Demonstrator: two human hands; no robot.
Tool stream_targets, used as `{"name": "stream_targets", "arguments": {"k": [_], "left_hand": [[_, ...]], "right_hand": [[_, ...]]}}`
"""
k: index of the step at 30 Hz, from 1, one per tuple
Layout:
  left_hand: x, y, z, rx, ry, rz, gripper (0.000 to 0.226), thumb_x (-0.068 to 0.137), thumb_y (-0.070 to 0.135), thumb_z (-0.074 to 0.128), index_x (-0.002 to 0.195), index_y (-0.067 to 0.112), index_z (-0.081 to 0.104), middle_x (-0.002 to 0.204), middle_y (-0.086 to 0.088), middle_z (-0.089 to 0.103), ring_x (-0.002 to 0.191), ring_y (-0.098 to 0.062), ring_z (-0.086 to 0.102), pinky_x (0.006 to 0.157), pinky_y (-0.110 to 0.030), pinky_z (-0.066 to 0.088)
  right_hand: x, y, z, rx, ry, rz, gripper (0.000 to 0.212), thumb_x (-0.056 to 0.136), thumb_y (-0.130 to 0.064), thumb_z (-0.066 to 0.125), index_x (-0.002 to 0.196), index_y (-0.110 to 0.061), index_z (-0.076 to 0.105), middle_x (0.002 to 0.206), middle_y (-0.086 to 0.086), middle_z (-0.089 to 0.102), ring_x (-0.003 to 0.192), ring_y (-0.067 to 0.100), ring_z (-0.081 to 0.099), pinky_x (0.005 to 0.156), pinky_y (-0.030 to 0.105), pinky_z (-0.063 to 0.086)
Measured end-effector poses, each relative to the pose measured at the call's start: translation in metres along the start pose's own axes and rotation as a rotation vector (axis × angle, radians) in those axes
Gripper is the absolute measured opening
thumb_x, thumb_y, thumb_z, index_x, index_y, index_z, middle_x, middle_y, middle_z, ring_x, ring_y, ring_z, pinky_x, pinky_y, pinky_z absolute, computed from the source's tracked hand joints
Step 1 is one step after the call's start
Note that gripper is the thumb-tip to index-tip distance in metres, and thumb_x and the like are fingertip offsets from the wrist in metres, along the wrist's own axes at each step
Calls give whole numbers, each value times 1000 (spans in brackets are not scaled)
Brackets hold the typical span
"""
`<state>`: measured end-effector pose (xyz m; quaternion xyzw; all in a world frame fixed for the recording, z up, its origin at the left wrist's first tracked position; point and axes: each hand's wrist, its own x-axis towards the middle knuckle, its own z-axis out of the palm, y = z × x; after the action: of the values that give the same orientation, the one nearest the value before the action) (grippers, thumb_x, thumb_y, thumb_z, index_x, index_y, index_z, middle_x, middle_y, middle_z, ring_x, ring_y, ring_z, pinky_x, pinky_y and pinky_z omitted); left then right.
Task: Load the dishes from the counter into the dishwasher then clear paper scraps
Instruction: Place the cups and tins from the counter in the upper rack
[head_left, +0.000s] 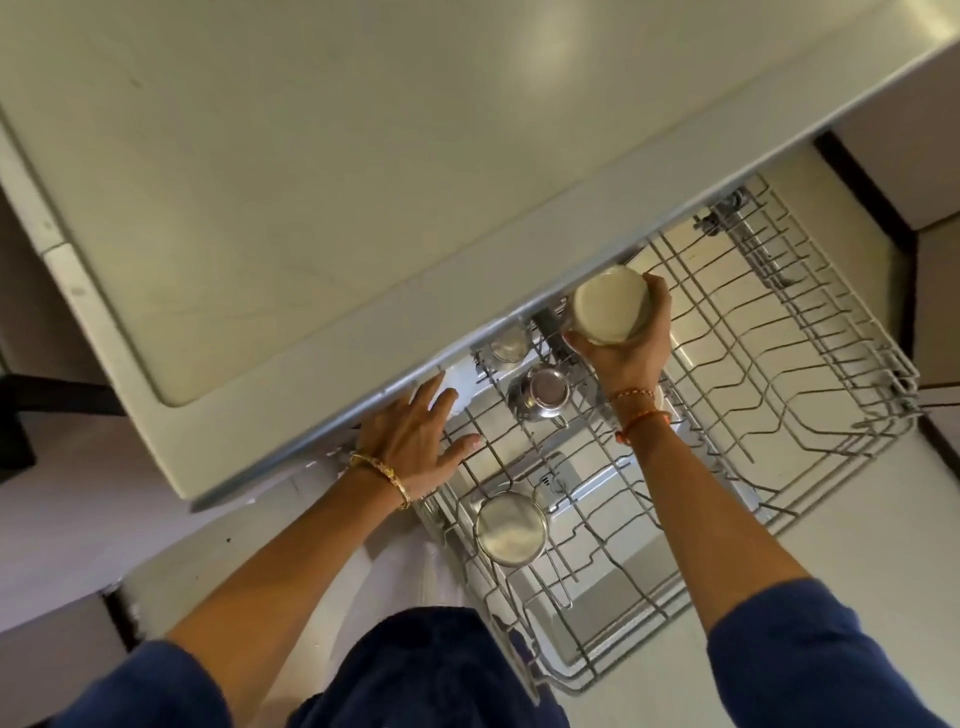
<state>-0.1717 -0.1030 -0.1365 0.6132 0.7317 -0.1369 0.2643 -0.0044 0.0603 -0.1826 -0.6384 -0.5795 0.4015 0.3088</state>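
steel cup (609, 305) gripped upside down by right hand (631, 348); left hand (415, 441) fingers spread

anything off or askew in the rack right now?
Nothing stands out. The steel cup and steel bowl sit inverted in the dishwasher rack; the right hand grips a cream cup above it, and the left hand rests at the rack's edge.
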Motion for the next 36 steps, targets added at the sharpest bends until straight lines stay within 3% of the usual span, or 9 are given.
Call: {"name": "stream_targets", "arguments": {"k": [3, 7, 13, 20, 25, 29, 32, 34, 36], "left_hand": [[0, 0, 3, 6, -19, -14, 67, 90, 62, 22, 145, 24, 22, 157, 0, 10, 143, -25, 11, 111, -41, 23], [1, 1, 4, 36, -16, -30, 68, 90, 63, 23, 144, 24, 22, 156, 0, 12, 143, -26, 10, 111, -45, 22], [3, -1, 8, 73, -7, -34, 68, 89, 63, 23, 144, 22, 23, 155, 0, 16, 144, -26, 6, 113, -46, 15], [3, 0, 8, 99, 18, -35, 67, 90, 62, 24, 143, 21, 26, 154, 1, 20, 144, -27, 2, 114, -47, 8], [3, 2, 5, 105, 6, -41, 65, 91, 60, 25, 143, 21, 26, 153, 0, 22, 144, -28, 3, 115, -47, 5], [4, 1, 5, 100, 4, -44, 66, 90, 60, 24, 143, 20, 27, 152, -1, 26, 144, -28, 5, 114, -45, 10], [5, 1, 6, 85, 3, -50, 66, 91, 60, 26, 143, 20, 29, 151, -2, 27, 144, -28, 7, 113, -43, 13], [4, 2, 7, 59, 9, -50, 65, 91, 58, 29, 142, 19, 30, 151, -3, 29, 144, -28, 8, 113, -41, 15], [4, 2, 7, 37, 26, -53, 64, 91, 57, 32, 141, 18, 32, 150, -3, 30, 143, -28, 9, 112, -41, 17]], "right_hand": [[-8, -5, -2, 4, 71, -93, 98, 51, -22, 90, 132, -7, 36, 131, 5, 47, 117, 16, 45, 100, 31, 40], [-10, -8, 4, -7, -4, -87, 95, 52, -14, 88, 131, -10, 36, 128, 2, 43, 115, 13, 41, 98, 27, 37], [9, 1, 11, -200, -70, -125, 95, 56, -16, 86, 134, -5, 34, 132, 13, 41, 115, 13, 37, 93, 21, 31], [15, 15, 6, -437, -168, -198, 100, 62, -23, 82, 141, -6, 23, 139, 16, 35, 126, 32, 36, 103, 45, 37], [15, 15, 6, -410, -175, -161, 115, 57, -28, 86, 144, -5, 14, 144, 18, 26, 131, 33, 31, 106, 47, 34], [4, 14, -1, -307, -29, -184, 108, 55, -34, 85, 140, -3, 26, 141, 21, 31, 128, 33, 35, 103, 42, 36], [-20, 16, -4, -310, 41, -406, 84, 59, -50, 71, 128, -10, 44, 128, 24, 45, 114, 36, 46, 92, 36, 39], [-38, 23, -3, -459, -86, -577, 70, 63, -50, 66, 120, -11, 56, 125, 23, 51, 108, 39, 51, 89, 39, 37], [-49, 31, 0, -622, -304, -656, 65, 63, -38, 76, 121, -13, 59, 127, 21, 52, 110, 42, 51, 91, 46, 40]]}}
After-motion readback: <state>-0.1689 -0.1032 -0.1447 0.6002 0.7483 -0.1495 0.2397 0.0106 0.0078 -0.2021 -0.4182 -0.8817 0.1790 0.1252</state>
